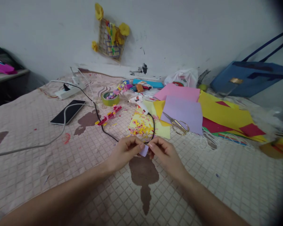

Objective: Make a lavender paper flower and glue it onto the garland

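Observation:
A small piece of light purple paper (144,151) is pinched between the thumb and fingers of my left hand (128,150). My right hand (163,154) is also closed in a pinch, its fingertips at the paper's upper right edge. Just beyond my hands, yellow and pink paper scraps (141,127) lie heaped on a pale yellow sheet (163,131). A white glue gun (142,105) rests behind the scraps, its black cord curving down towards my hands. Gold-handled scissors (179,125) lie on a purple sheet (184,110) to the right.
Left of the scraps are a red decorated stick (109,115), a tape roll (110,99), a phone (68,112) and a power strip (70,90). On the right lie yellow sheets (224,110), white string (206,141) and a blue bag (250,78). Cords cross the left side.

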A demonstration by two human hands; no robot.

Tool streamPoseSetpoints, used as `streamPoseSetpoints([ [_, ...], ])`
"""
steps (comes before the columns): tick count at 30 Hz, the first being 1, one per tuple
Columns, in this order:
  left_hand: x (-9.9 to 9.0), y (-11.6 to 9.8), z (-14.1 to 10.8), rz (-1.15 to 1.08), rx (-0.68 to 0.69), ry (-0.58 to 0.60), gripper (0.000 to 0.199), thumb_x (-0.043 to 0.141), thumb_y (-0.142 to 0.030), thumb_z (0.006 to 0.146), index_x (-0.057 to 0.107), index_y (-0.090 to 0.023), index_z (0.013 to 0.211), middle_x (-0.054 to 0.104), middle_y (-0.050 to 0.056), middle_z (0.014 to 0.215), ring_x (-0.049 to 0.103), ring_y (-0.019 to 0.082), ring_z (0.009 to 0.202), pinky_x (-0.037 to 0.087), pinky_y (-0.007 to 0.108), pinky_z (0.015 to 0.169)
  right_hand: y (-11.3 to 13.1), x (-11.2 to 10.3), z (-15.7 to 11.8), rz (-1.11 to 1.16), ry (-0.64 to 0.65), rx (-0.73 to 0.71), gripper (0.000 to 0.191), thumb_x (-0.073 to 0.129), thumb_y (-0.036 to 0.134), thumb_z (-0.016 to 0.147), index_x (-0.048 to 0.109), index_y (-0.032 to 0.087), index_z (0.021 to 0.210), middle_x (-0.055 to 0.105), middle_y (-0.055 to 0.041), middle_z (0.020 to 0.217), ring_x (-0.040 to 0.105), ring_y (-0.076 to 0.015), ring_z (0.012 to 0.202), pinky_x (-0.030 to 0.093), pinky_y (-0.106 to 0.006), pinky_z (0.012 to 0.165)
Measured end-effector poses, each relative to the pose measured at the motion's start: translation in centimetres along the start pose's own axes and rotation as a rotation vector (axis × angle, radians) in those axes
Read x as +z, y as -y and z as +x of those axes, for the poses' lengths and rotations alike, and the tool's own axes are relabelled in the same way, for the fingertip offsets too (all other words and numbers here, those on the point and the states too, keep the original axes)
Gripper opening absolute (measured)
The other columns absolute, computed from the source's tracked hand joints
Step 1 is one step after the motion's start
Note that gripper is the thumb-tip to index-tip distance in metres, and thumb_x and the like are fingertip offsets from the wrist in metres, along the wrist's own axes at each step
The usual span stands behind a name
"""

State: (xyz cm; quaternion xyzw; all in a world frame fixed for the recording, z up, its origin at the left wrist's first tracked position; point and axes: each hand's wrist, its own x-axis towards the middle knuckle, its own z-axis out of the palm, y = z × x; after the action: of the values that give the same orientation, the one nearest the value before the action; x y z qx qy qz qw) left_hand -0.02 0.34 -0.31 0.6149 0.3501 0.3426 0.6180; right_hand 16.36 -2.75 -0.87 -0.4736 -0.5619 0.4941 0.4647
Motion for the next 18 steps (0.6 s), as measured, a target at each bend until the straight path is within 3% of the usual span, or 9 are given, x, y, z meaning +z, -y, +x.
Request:
streamPoseSetpoints([
  [8, -0.07, -0.2, 0.15, -0.043, -0.024, 0.004, 0.02, 0.057, -0.029, 0.079, 0.058, -0.011, 0.071, 0.056, 0.001, 0.065, 0.051, 0.01, 0.062, 0.041, 0.021, 0.059, 0.2, -0.09, -0.05, -0.027, 0.03, 0.038, 0.016, 0.054, 0.029, 0.082, 0.052, 0.017, 0.072, 0.049, 0.0035, 0.06, 0.047, -0.0098, 0.052, 0.04, -0.022, 0.05],
  [14, -0.11, 0.22, 0.36, 0.006, -0.114, -0.013, 0.031, 0.05, -0.039, 0.082, 0.057, -0.011, 0.069, 0.054, 0.0, 0.061, 0.049, 0.009, 0.057, 0.039, 0.021, 0.055, -0.02, -0.02, 0.08, -0.047, 0.031, 0.042, 0.015, 0.054, 0.027, 0.082, 0.052, 0.018, 0.07, 0.047, 0.0037, 0.061, 0.045, -0.0094, 0.053, 0.038, -0.021, 0.049],
  [18, -0.27, 0.2, 0.29, 0.046, -0.077, -0.012, 0.029, 0.054, -0.039, 0.079, 0.055, -0.012, 0.068, 0.052, -0.001, 0.06, 0.047, 0.009, 0.055, 0.038, 0.021, 0.053, 0.06, 0.08, 0.09, -0.027, 0.048, 0.057, 0.021, 0.052, 0.033, 0.083, 0.052, 0.017, 0.07, 0.049, 0.0032, 0.059, 0.046, -0.0095, 0.051, 0.039, -0.021, 0.048],
])
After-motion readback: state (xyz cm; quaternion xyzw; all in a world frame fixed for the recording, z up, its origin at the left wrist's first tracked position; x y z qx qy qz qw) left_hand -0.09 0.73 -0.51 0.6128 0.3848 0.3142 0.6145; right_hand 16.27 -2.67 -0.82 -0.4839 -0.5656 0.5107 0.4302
